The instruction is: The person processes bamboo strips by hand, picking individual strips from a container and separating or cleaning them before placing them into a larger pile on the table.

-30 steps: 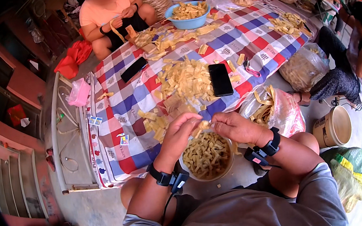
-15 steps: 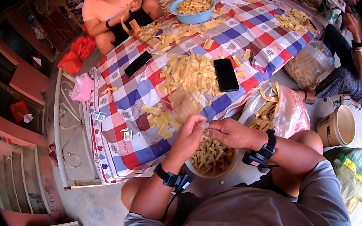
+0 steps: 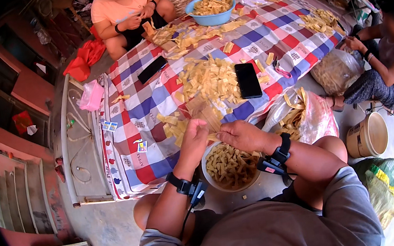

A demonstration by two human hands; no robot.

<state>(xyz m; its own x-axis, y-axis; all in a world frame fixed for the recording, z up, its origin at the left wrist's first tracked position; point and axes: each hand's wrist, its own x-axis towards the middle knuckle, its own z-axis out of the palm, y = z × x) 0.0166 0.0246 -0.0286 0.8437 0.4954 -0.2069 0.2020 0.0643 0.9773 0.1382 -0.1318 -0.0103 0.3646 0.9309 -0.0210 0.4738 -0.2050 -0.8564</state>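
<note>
My left hand and my right hand are raised over the near edge of the table. Between them a short pale yellow strip, which looks like tofu skin, is pinched at both ends. My right fingers hide part of it. Below the hands a round bowl is filled with yellow knotted pieces. Just beyond my hands lie a small wooden board and a loose heap of flat yellow pieces on the checked cloth.
Two phones, one black and one further left, lie by the heap. A blue basin stands at the back. Right of my knees are a plastic bag of strips and a bucket. Other people sit at the far left and right.
My hands have drawn apart and my left hand has moved left, so the strip shows between them. The person at right has lowered their hands; the far-left person's hanging strip is gone from view.
</note>
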